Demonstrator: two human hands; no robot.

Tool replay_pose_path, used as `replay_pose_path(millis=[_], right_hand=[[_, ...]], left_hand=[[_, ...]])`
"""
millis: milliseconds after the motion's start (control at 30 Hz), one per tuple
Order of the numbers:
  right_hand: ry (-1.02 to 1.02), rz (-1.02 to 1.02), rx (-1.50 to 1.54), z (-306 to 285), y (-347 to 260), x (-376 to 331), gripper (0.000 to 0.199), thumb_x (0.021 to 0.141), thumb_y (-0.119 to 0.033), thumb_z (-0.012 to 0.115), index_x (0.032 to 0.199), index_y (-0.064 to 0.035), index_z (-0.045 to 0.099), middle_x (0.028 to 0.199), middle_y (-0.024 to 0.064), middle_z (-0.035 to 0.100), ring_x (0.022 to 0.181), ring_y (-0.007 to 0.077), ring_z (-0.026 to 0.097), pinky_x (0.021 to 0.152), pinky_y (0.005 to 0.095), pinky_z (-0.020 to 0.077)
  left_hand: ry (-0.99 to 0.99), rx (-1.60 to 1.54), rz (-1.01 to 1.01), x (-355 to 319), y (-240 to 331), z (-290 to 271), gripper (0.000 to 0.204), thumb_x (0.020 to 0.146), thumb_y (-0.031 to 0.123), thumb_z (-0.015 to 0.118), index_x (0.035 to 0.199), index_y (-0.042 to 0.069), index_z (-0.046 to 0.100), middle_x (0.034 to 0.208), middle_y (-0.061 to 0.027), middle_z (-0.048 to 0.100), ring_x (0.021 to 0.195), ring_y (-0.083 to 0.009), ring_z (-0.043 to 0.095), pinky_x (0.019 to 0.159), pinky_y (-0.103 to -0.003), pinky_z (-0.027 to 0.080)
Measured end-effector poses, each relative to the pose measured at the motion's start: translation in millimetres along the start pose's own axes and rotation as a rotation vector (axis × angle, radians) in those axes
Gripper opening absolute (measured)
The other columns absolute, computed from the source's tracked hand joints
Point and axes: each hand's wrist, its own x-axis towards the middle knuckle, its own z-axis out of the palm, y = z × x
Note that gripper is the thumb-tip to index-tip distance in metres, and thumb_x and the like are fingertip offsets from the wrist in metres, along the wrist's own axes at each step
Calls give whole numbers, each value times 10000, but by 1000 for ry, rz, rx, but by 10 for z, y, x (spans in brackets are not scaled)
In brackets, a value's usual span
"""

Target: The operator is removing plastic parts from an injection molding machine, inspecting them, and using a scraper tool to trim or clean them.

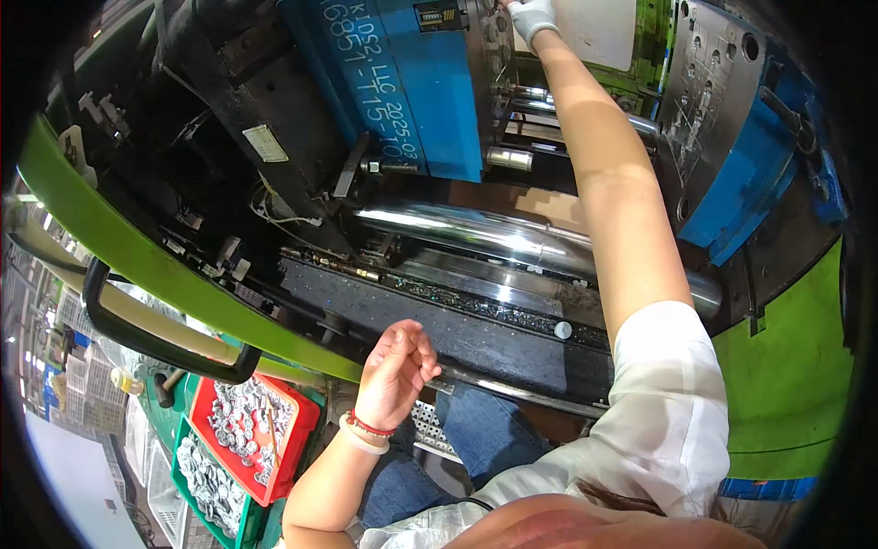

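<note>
– Where's our gloved right hand point(532, 18)?
– Just right of the blue mould block point(444, 96); fingertips cropped, so we can't tell its grip. Our bare left hand point(395, 371) hovers half-curled near the grey ledge point(494, 340).

Red bin point(303, 437): is holding small silvery pieces point(240, 423), overlapping a green bin point(251, 520) in view
Hammer point(165, 391): is lying just beside the bins
Black handle point(151, 335): is jutting from a curved lime-green frame point(119, 242)
Polished steel bar point(476, 229): is running crosswise, catching light
Pale label point(265, 144): is sticking to dark machinery point(291, 99)
</note>
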Motion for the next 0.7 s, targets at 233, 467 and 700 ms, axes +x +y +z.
replay_pose_path(millis=[233,467,700], right_hand=[[-17,85,-42,-47,-169,-76,221,812,-71,667,1029,-41,691,949,127,703,875,206,657,790,303,508],[34,119,-66,33,-162,-94,237,840,-124,652,1065,-53,672,932,143,701,819,213,664,758,319,517],[13,106,-96,26,-125,-93,221,835,-107,639,1048,-54,668,925,143,699,857,217,667,769,321,517]], left_hand=[[-3,2,10,-11,22,5,252,984,328,492,1101,119,571,848,-11,528,756,-149,519,706,-305,477],[-36,-17,11,-13,33,-26,277,979,325,506,1125,93,542,882,-20,558,780,-137,547,740,-302,498],[-46,-16,12,-13,30,-28,269,980,320,505,1126,98,543,887,-22,556,784,-132,549,750,-300,503]])
